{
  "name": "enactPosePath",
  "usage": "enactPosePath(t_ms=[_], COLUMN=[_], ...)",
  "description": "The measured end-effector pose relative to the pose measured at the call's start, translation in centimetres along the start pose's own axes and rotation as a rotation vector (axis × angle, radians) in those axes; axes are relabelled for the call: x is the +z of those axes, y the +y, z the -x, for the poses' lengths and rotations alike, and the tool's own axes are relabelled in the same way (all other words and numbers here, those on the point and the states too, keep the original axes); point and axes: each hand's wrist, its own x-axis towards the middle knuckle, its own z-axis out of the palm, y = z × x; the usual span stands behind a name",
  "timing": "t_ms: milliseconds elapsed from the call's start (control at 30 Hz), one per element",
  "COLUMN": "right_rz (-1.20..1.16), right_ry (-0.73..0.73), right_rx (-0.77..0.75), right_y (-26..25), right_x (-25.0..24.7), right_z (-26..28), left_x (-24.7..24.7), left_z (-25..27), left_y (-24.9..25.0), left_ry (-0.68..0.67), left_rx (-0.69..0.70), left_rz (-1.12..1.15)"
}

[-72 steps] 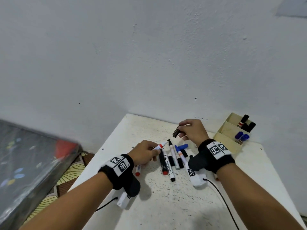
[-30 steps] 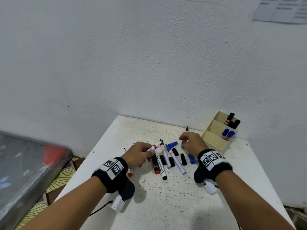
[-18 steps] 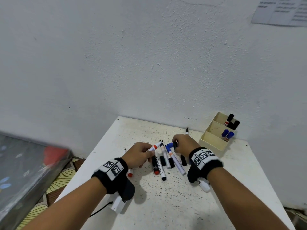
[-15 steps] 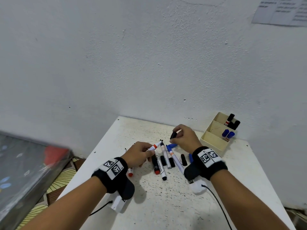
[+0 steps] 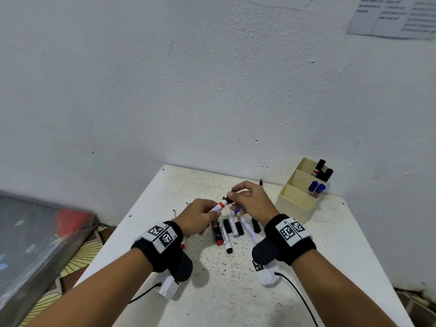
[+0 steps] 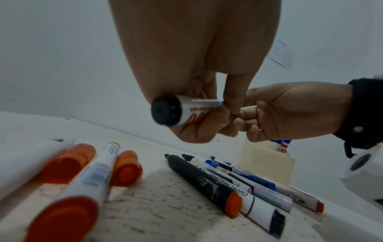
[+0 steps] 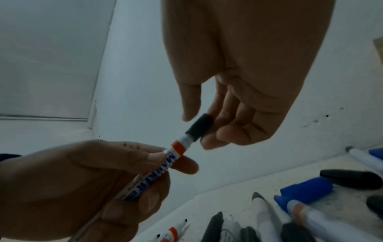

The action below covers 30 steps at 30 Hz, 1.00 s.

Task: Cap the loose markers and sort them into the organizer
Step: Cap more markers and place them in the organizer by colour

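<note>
Left hand [image 5: 200,214] is curled round the barrel of a white marker with a red band [image 7: 165,159], holding it raised above the counter [image 5: 330,232]. The marker's long axis runs from the left palm up and away toward the right hand [image 5: 251,201], tip end leading.

Right hand pinches a black cap [image 7: 200,127] between thumb and fingertips [image 7: 209,140]. In the right wrist view the cap's open end already sits over the marker's tip, roughly in line with the barrel, and a short stretch of white neck shows between cap and red band. Judgement: the cap is started but not seated; the coming move is a straight push along the barrel axis, the two hands closing toward each other. Any skew between cap and barrel would jam it or let it slip.

Noted: the band is red and the cap black; whether this is the matching cap cannot be told.

The cream organizer [image 5: 292,204] stands at the counter's far right corner, on the right hand's side and nearer to it than to the left. It has three compartments: black-capped markers in the far one, blue-capped in the middle, the nearest shows nothing.

Loose markers and caps [image 5: 232,228] lie on the counter beneath both hands; further red ones [image 6: 87,172] lie under the left wrist.
</note>
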Motion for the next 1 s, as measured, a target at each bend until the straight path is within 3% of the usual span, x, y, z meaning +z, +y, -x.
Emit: enactPosePath(t_ms=[133,233,367,467,633,767,867,1000], right_rz=[-0.001,0.195,0.427,0.510,1.091,1.261,1.131,0.446], right_ry=[0.197,0.252,0.072,0.049,-0.190,-0.240,-0.136,0.012], right_rx=[0.024,0.094,0.224,0.180,0.202,0.241,0.172,0.022], right_y=[0.8,2.2,3.5,3.3,3.3,3.6,3.2,1.8], right_x=[-1.0,-2.7,-4.2,-5.1,-4.8,-4.4,-4.4,-3.7], right_z=[-0.7,-1.7,-1.9,-1.9,-1.3,-1.2,-1.3,-0.7], left_x=[0.2,0.2,0.3,0.5,0.6,0.7,0.6,0.5], left_z=[0.2,0.4,0.6,0.5,0.3,0.3,0.4,0.4], left_y=[0.1,0.1,-0.1,-0.1,-0.2,-0.2,-0.2,-0.4], left_ry=[-0.024,-0.018,-0.025,-0.034,-0.042,-0.051,-0.046,-0.040], left_rx=[0.011,0.001,-0.005,-0.008,-0.012,-0.012,-0.013,-0.020], left_rz=[-0.019,-0.041,-0.043,-0.047,-0.042,-0.043,-0.038,-0.024])
